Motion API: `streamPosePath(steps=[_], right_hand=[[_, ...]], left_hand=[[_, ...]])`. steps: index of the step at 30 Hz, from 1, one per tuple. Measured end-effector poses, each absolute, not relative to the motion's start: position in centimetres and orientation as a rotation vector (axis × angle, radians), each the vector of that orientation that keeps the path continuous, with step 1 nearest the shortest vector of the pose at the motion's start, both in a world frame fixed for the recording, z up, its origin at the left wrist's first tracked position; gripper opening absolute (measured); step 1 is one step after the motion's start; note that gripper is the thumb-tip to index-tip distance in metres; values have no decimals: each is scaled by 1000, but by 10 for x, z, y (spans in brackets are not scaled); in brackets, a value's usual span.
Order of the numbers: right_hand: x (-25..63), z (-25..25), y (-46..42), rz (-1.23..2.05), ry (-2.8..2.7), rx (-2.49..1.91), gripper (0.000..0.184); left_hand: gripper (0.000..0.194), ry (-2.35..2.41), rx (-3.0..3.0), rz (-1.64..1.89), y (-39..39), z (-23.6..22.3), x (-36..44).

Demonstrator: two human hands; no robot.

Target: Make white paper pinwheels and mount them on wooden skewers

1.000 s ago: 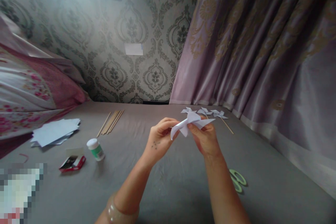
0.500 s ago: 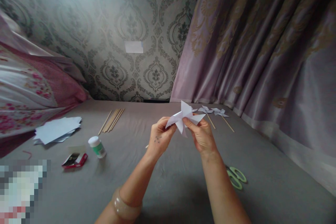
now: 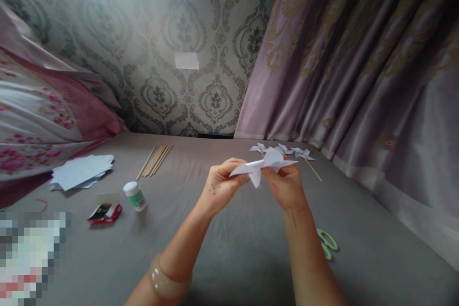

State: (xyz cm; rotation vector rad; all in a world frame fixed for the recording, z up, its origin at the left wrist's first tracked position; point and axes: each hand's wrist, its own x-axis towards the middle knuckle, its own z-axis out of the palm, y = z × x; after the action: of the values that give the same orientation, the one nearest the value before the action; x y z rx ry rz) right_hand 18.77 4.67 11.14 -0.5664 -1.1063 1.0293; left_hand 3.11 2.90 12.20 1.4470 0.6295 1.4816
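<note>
A white paper pinwheel [image 3: 272, 158] is held up between both hands above the grey-covered surface, tilted so that its blades look flattened. My left hand [image 3: 223, 184] is closed on its left blade, thumb in front. On the other side, my right hand [image 3: 287, 182] pinches it near the middle and right blade, with the thumb on the near face and fingers behind the paper. Beyond the hands lie several finished-looking paper pinwheels on sticks, among them one pinwheel [image 3: 302, 154] at the right. Whether a stick is fixed to the held pinwheel cannot be seen.
Green-handled scissors [image 3: 328, 241] lie beside my right forearm. To the left are wooden sticks [image 3: 157, 161], a stack of white paper [image 3: 82, 171], a white-capped bottle [image 3: 135, 197] and a small open red box [image 3: 105, 213]. A curtain [image 3: 358, 95] hangs along the right side.
The pinwheel has shifted right and tipped flatter, with my right hand moving right. My left hand keeps its hold. The view has moved slightly, and more of the pinwheels behind shows.
</note>
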Motion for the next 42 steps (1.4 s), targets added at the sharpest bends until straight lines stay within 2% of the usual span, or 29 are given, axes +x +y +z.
streamPosePath(steps=[4,11,23,26,30,42], right_hand=[[195,121,38,963,-1305,-350,36],[197,138,19,778,-1386,-258,15],[190,146,10,752,-1405,-220,11],[191,149,10,655,-1378,-276,20],[191,149,8,560,-1381,-337,26],[188,155,-4,404,-1422,-366,15]], left_hand=[[12,505,1916,1591,16,134,26],[26,349,2270,1778,0,145,27],[12,484,1736,1608,-7,152,30],[15,417,1594,1559,-6,151,31],[16,413,1589,1540,-6,149,31],[15,450,1703,1576,-11,152,29]])
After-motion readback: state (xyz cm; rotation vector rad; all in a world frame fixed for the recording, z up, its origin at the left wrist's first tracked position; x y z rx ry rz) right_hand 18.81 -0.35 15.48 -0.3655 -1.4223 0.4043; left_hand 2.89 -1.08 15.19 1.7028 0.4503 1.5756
